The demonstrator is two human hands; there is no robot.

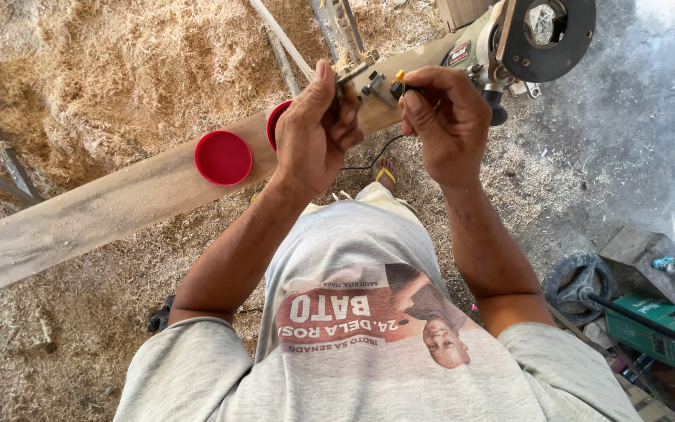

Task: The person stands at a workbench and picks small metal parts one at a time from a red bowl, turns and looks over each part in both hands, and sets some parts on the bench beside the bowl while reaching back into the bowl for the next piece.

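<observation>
Between the fingertips of both hands sits a small metal fitting (375,84) at the near end of a power router (509,43) that rests on a long wooden plank (103,211). Right hand (443,125): fingers pinched narrow around a small yellow-tipped part (398,78) of the fitting, a grip that suits fine turning or positioning. Left hand (314,133): fingers curled closed over the adjoining metal piece, thumb raised along it, apparently to steady the assembly against the right hand's action. Both forearms converge over the plank, which serves as a raised support for the tool. Two red round lids (223,157) lie on the plank just beside the left hand, one partly hidden behind it; the placement keeps them within reach. A black cable (369,160) drops from the tool toward the ground. Sawdust (142,70) is heaped beyond the plank. To the person's right, well apart, lie a green machine (654,324) and a grey wheel-shaped part (576,281).
</observation>
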